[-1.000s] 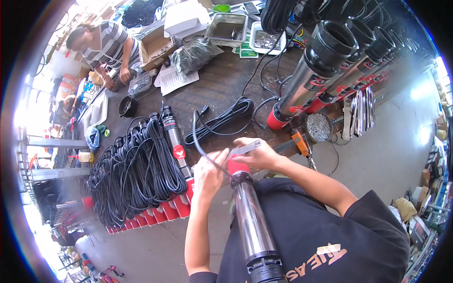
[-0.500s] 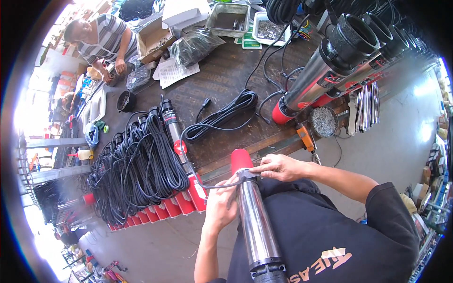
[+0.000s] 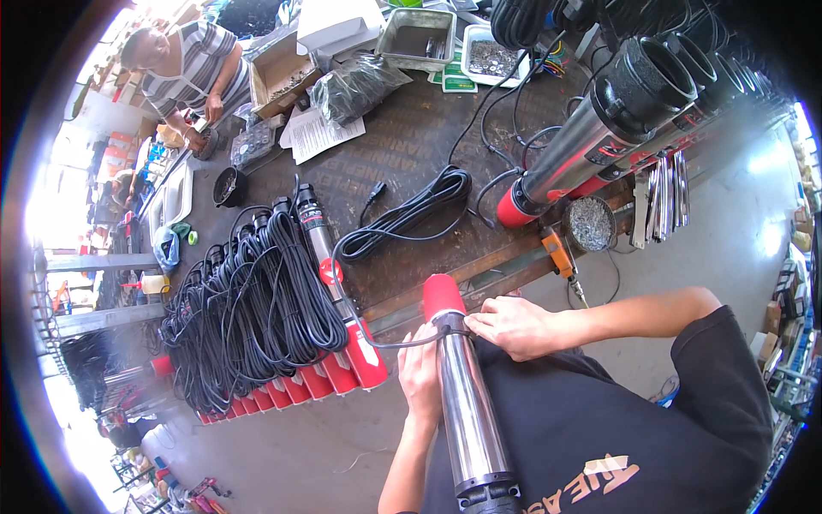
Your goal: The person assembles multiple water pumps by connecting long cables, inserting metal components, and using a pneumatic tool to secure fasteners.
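Note:
A submersible pump (image 3: 469, 403) with a polished steel body leans against my front, its red end cap (image 3: 443, 295) pointing to the workbench edge. My left hand (image 3: 419, 381) holds the pump's left side, fingers lying along the steel below the cap. Across the dark band under the cap runs a black cable (image 3: 390, 344), which leads back to a coiled cable (image 3: 411, 210) on the bench. My right hand (image 3: 521, 329) is closed at the band's right edge, thumb and fingers pressed together. Whatever sits between those fingertips is hidden.
Several pumps with bundled cables (image 3: 257, 300) stand in a row at left. Larger steel pumps (image 3: 574, 154) lean at right, near an orange power tool (image 3: 558, 253) and a bowl of small metal parts (image 3: 591, 223). Across the workbench (image 3: 385, 154) sits another person (image 3: 193, 77).
My right hand has gone from a stretched index finger on the band to a closed pinch at its right edge. My left hand has shifted slightly right along the pump.

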Tool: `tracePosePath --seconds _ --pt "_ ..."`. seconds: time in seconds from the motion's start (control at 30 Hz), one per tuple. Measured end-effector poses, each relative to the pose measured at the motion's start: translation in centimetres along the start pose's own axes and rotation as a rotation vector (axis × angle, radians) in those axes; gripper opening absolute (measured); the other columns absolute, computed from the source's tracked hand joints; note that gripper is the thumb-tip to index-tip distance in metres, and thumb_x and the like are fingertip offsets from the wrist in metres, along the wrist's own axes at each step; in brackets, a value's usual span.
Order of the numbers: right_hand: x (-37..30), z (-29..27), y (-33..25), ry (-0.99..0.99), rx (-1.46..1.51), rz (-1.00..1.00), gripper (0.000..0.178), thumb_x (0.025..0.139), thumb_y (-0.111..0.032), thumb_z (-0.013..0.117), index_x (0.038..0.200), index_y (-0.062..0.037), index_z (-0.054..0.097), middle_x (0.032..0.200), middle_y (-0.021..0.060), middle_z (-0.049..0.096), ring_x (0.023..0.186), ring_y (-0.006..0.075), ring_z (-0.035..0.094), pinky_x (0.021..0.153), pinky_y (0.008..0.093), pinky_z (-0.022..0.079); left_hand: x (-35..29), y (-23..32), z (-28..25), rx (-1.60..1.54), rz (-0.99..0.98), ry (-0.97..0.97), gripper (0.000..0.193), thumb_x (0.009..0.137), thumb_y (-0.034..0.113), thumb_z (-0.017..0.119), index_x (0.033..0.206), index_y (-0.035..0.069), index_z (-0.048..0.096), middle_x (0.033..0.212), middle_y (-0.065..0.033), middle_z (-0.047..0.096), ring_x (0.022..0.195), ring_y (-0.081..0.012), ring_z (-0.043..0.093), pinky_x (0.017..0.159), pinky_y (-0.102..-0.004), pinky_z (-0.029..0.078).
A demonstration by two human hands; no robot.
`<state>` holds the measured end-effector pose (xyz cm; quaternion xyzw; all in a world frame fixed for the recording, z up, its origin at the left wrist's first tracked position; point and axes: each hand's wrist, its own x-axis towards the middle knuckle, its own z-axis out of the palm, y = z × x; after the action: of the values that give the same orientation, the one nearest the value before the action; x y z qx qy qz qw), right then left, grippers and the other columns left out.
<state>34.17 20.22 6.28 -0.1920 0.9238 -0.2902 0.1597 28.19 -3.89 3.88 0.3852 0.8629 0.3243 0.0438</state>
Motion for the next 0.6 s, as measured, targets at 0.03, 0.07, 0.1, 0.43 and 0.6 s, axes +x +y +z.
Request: tracePosePath --seconds 0.03,0.07,0.1,0.43,0.6 --pt "0.2 -0.5 0.0 -0.032 -0.020 -0.013 0.063 0.068 -0.005 0.069 0.127 0.0089 0.050 0.111 0.0198 0.063 0.104 0.0360 0.059 0.085 0.0446 0.052 -0.1 -0.1 0.1 0.041 0.004 -0.009 0.046 0.084 0.005 0.066 0.128 -0.002 0.061 0.128 -0.0214 0.064 0.122 -0.0355 0.061 0.112 -0.0495 0.039" --pt "0.5 -1.0 0.1 -0.065 -0.040 -0.027 0.062 0.067 -0.005 0.070 0.125 0.0086 0.051 0.110 0.0198 0.063 0.103 0.0357 0.059 0.084 0.0443 0.052 0.0 -0.2 0.0 0.055 0.010 -0.010 0.045 0.084 0.005 0.066 0.128 -0.002 0.061 0.128 -0.0209 0.064 0.123 -0.0352 0.060 0.112 -0.0496 0.038" --pt "0.8 -1.4 0.0 -0.078 -0.057 -0.046 0.057 0.068 -0.004 0.070 0.121 0.0083 0.052 0.106 0.0207 0.063 0.102 0.0365 0.060 0.084 0.0448 0.052 -0.1 -0.3 0.0 0.067 0.014 -0.012 0.045 0.084 0.005 0.066 0.128 -0.002 0.061 0.129 -0.0205 0.064 0.123 -0.0350 0.060 0.113 -0.0496 0.038" --pt "3.2 -2.1 1.4 -0.063 -0.298 -0.304 0.014 0.085 -0.012 0.061 0.092 0.0007 0.059 0.091 0.0187 0.066 0.088 0.0315 0.065 0.077 0.0422 0.054 0.2 -0.1 -0.7 0.032 -0.058 -0.004 0.041 0.086 0.010 0.064 0.125 0.001 0.064 0.130 -0.0180 0.064 0.122 -0.0352 0.060 0.108 -0.0472 0.041" --pt "4.6 -2.0 2.3 -0.127 -0.387 -0.440 0.017 0.082 -0.016 0.061 0.090 -0.0008 0.062 0.080 0.0092 0.066 0.087 0.0260 0.065 0.078 0.0360 0.052 0.4 0.2 -1.9 -0.084 -0.053 0.027 0.046 0.080 0.007 0.068 0.125 -0.001 0.063 0.122 -0.0209 0.067 0.114 -0.0365 0.064 0.104 -0.0469 0.046"
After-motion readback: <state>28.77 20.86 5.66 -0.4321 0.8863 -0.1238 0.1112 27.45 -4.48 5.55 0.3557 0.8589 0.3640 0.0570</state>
